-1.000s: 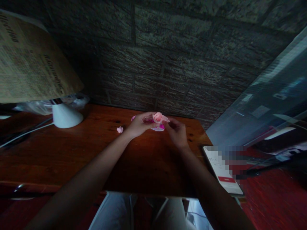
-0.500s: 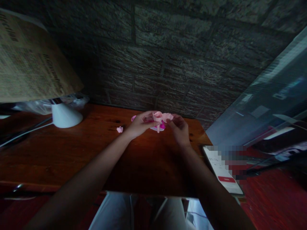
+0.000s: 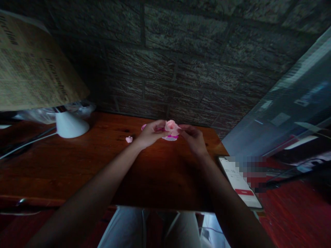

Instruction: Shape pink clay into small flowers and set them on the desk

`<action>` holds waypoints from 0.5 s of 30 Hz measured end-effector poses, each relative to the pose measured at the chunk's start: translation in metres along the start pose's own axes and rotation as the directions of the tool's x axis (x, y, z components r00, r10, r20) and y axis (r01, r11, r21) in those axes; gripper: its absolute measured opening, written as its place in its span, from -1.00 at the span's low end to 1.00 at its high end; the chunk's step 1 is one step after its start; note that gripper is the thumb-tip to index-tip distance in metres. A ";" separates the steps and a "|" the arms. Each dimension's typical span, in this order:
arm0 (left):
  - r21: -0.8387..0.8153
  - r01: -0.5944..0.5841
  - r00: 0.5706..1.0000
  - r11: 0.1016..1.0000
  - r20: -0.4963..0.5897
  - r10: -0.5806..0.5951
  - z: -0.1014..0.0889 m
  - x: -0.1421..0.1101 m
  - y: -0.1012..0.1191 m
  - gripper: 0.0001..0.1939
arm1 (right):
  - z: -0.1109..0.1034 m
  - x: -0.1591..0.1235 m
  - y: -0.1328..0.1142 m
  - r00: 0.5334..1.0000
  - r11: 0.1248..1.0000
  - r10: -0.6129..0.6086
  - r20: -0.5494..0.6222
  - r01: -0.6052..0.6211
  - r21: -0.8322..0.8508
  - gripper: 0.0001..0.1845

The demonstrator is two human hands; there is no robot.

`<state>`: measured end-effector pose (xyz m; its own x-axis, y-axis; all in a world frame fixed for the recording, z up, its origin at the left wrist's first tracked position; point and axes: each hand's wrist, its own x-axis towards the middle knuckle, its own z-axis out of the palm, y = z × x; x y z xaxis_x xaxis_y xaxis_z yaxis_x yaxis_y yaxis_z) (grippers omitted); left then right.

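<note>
A pale pink artificial flower [image 3: 171,126] with layered petals is held up between both hands over the wooden table. My left hand [image 3: 152,133] grips it from the left, thumb in front and fingers behind. My right hand [image 3: 193,137] pinches the edge of a petal on the flower's right side. Below the flower, a magenta and white item [image 3: 170,137] shows in part; I cannot make out what it is. A small pink flower piece [image 3: 129,139] lies on the table left of my left hand, and another pink piece [image 3: 143,127] is partly hidden behind that wrist.
On the left stands a lamp with a newsprint-patterned shade [image 3: 36,65] and a white base [image 3: 71,124], clear plastic behind it. A phone [image 3: 240,182] with a lit screen lies at the right edge of the wooden table [image 3: 77,158]. A brick wall [image 3: 160,65] rises behind.
The loose pink petal in my right hand has moved left and now lies against the flower. My left hand has stayed in nearly the same place, still holding the flower.
</note>
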<state>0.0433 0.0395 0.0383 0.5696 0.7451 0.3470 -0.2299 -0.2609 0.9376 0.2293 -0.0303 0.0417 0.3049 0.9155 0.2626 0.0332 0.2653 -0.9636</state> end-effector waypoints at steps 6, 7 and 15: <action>-0.020 0.020 0.996 1.000 0.086 -0.018 0.002 -0.001 -0.002 -0.61 | -0.001 0.002 0.002 0.999 0.998 0.035 -0.014 -0.034 0.045 -0.64; -0.013 0.019 0.997 1.000 0.081 -0.018 0.002 -0.001 -0.002 -0.61 | -0.002 0.003 0.002 0.999 0.998 0.042 -0.027 -0.040 0.056 -0.63; -0.083 0.023 0.999 0.996 -0.032 -0.025 0.004 0.000 0.003 -0.60 | 0.004 -0.002 0.002 0.998 0.993 -0.019 -0.058 0.025 0.112 -0.65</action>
<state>0.0456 0.0360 0.0413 0.5499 0.7705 0.3223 -0.2813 -0.1925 0.9401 0.2250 -0.0303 0.0392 0.3592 0.8912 0.2771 -0.0660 0.3204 -0.9450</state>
